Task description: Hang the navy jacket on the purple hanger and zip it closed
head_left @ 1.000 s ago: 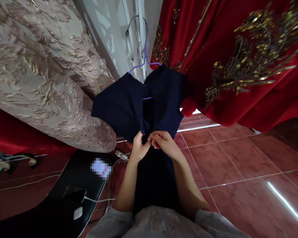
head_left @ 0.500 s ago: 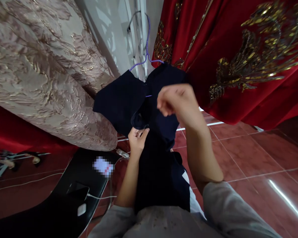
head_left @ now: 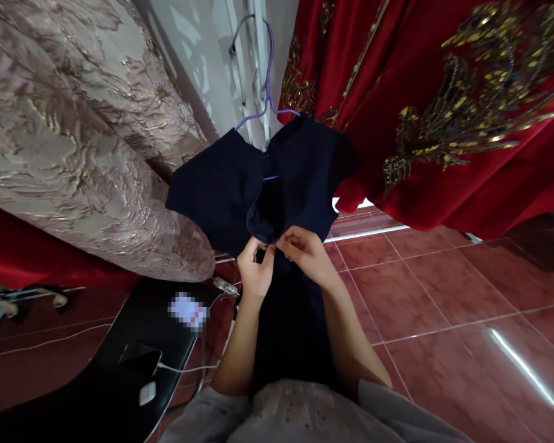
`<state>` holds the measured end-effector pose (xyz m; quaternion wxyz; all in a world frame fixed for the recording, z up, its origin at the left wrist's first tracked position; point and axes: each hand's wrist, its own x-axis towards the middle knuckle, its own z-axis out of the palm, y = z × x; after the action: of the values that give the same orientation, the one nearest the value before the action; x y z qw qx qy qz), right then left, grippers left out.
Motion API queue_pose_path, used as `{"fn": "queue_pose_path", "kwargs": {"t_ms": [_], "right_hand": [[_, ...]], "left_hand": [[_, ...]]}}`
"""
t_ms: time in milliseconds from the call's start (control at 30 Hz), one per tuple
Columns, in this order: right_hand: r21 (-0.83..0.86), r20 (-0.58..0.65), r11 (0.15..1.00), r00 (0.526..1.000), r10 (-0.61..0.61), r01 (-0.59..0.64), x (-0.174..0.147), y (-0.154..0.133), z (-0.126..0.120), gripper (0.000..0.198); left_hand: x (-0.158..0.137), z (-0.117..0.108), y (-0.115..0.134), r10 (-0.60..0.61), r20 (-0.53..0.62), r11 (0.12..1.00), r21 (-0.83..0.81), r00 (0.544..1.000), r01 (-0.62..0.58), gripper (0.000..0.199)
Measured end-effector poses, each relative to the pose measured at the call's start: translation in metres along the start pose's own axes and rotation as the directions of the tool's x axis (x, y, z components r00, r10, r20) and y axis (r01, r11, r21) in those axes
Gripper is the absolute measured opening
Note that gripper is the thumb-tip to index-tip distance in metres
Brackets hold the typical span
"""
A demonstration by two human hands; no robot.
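Observation:
A dark navy garment (head_left: 212, 191) with short sleeves hangs on a purple hanger (head_left: 268, 101), its front gaping partly open. At the lower end of that opening, my left hand (head_left: 256, 267) pinches the left front edge between thumb and fingers. Close beside it, my right hand (head_left: 305, 252) is closed too, thumb and fingertips pinching the opposite edge at the same spot. The fingertips of both hands nearly touch. Whatever small fastening may lie between them is too small to make out.
A pale embossed gown (head_left: 92, 141) bulges in on the left, and a red gown (head_left: 425, 123) with gold sequins hangs on the right. Below left, a black bench (head_left: 87, 357) bears a phone (head_left: 141, 357) with a white cable. Red tiles (head_left: 425, 283) cover the floor.
My right hand has come down and left from in front of the garment's right side to its front edge, beside my left hand. My left hand keeps its pinch.

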<state>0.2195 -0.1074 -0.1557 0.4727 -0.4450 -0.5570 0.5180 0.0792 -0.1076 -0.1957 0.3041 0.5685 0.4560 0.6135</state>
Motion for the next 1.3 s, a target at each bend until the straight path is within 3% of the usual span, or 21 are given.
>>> {"fn": "queue_pose_path", "kwargs": {"t_ms": [167,400,600,700,933,1133,1300], "right_hand": [[0.176,0.168,0.971,0.977,0.135,-0.164,0.006,-0.002,-0.004,0.033],[0.275,0.04,0.952,0.991,0.127,-0.133,-0.001,-0.004,0.002,0.03],[0.304,-0.034,0.944,0.989,0.143,-0.126,0.001,-0.007,0.007,0.029],[0.29,-0.08,0.955,0.993,0.085,-0.059,0.023,-0.027,0.008,0.028],[0.197,-0.013,0.976,0.995,-0.096,0.097,0.056,-0.068,0.01,0.021],[0.282,-0.023,0.959,1.0,-0.02,0.026,0.05,-0.055,0.007,0.022],[0.34,-0.017,0.94,1.0,0.021,-0.014,0.036,-0.036,0.007,0.025]], "left_hand": [[0.0,0.001,-0.001,0.004,-0.04,1.0,-0.014,0.999,-0.004,0.013],[-0.004,0.0,0.001,0.033,-0.013,0.997,0.069,0.999,-0.032,0.045],[-0.004,0.001,0.002,0.044,0.014,0.994,0.1,0.999,-0.045,0.01],[0.008,0.003,0.004,0.048,-0.019,0.993,0.11,0.999,-0.046,0.011],[0.043,-0.006,0.014,0.18,-0.12,0.976,0.148,0.976,-0.162,0.01],[0.031,-0.01,0.013,0.147,-0.074,0.979,0.156,0.986,-0.134,0.012],[0.031,-0.01,0.02,0.205,-0.012,0.971,0.125,0.979,-0.202,0.015]]}}
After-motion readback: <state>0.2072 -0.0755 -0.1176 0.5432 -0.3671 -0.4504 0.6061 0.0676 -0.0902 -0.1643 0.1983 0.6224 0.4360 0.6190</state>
